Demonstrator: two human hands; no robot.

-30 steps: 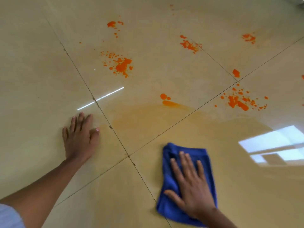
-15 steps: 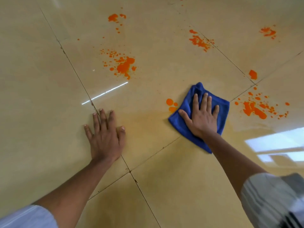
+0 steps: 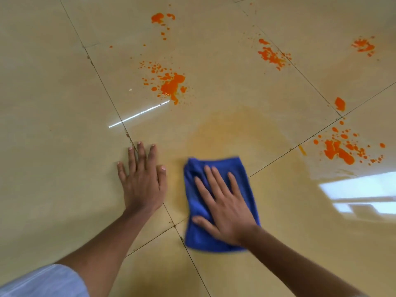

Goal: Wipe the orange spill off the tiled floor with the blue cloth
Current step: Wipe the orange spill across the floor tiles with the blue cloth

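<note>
A folded blue cloth [image 3: 244,174] lies flat on the beige tiled floor [image 3: 53,136], near a crossing of grout lines. My right hand [image 3: 225,202] presses on it with straight, spread fingers. My left hand [image 3: 142,179] rests flat on the floor just left of the cloth, fingers straight. A pale orange smear [image 3: 233,129] stains the tile just beyond the cloth. Bright orange splatters lie farther off: one big patch [image 3: 171,83] ahead, one [image 3: 271,55] at the upper right, one [image 3: 340,150] at the right.
Smaller orange spots sit at the top middle [image 3: 161,19], the far upper right [image 3: 364,46] and beside a grout crossing [image 3: 339,103]. A bright window reflection [image 3: 360,194] glares on the floor at the right. Dark grout lines cross the tiles.
My right hand has pulled the cloth back toward me from the far spots, leaving a pale orange smear where two small drops were. My left hand has stayed flat on the floor.
</note>
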